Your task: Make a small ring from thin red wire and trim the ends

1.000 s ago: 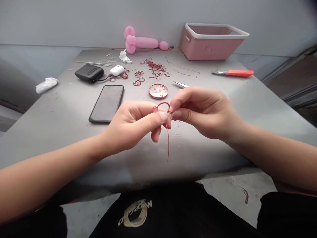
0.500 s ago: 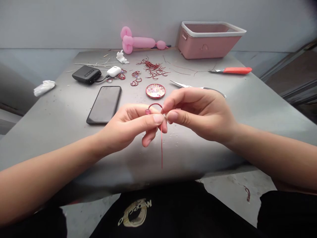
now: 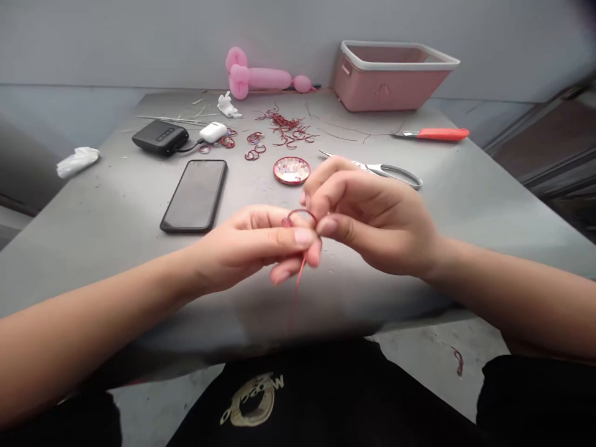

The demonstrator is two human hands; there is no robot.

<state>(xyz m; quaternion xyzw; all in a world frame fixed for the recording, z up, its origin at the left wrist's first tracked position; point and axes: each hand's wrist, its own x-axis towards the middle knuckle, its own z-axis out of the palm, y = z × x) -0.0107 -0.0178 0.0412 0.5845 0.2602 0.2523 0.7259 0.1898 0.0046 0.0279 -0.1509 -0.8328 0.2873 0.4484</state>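
Left grip (image 3: 251, 245) pinches a red cord loop (image 3: 302, 210); whether the right grip (image 3: 379, 225) does is unclear.

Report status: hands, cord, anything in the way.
Left hand pinching red cord loop with pink bead. Right hand at loop's edge, grip unclear. Loose strand hanging below. Scissors beyond right hand, not blocking.

Looks like smooth, dull metal across the grey tabletop (image 3: 121, 211), glossy glass on the phone (image 3: 195, 192) and shiny white plastic on the earphone case (image 3: 213, 131). Gleams as bare metal along the scissors (image 3: 372, 167), dulls to smooth matt plastic on the pink bin (image 3: 363, 90), and turns rubbery and satiny on the balloon (image 3: 269, 78). Wrinkles like soft paper on the tissue (image 3: 228, 106), shows matt in the black cloth (image 3: 321, 397), and thins to fine thread in the cord (image 3: 300, 273), blurred in finish.
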